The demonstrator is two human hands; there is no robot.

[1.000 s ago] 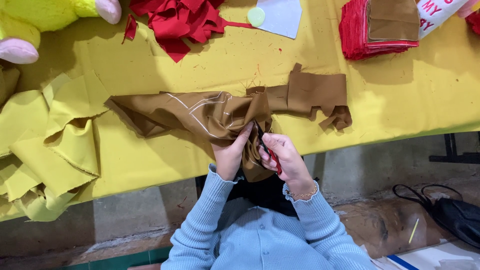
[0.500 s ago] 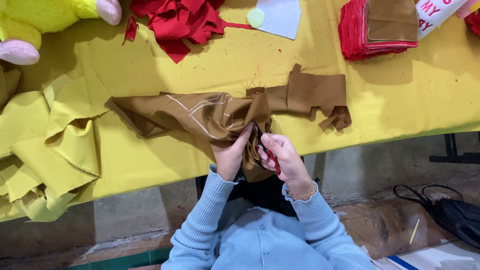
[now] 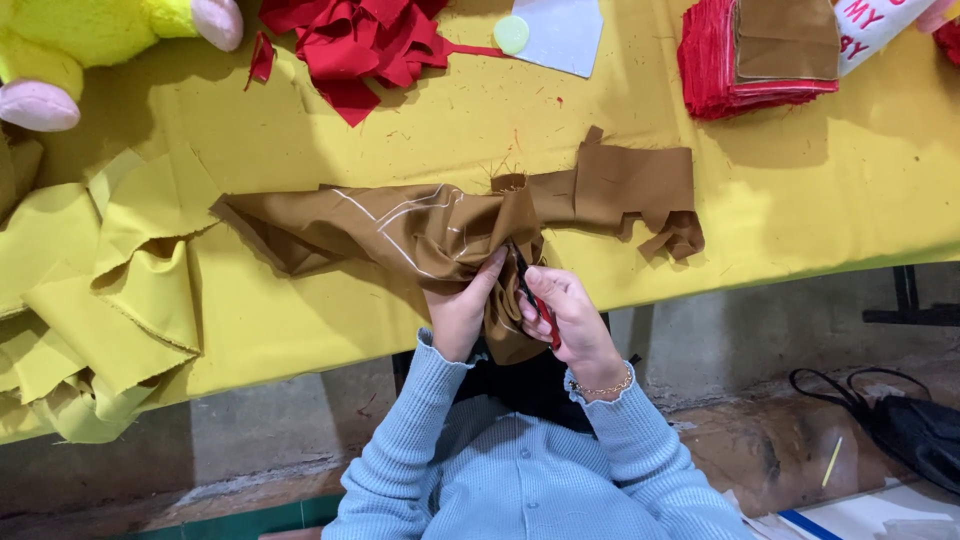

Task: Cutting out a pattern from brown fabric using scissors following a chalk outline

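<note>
The brown fabric (image 3: 420,230) lies crumpled across the near edge of the yellow bench (image 3: 800,200), with white chalk lines on it. The left hand (image 3: 462,305) grasps its bunched middle; the right hand (image 3: 568,320) holds red-handled scissors (image 3: 535,300) at the cloth.

Marked cloth (image 3: 420,230) on table (image 3: 820,200), folded fabric stack (image 3: 760,55) far right, plush toy (image 3: 90,45) far left.

Brown fabric (image 3: 430,235): long crumpled piece, white chalk lines across its middle, stretched crosswise near the front edge of the yellow bench (image 3: 800,190), bunched and hanging over that edge. Scissors (image 3: 535,300): red-handled, dark blades, mostly hidden, set against the bunched fold at the edge.
</note>
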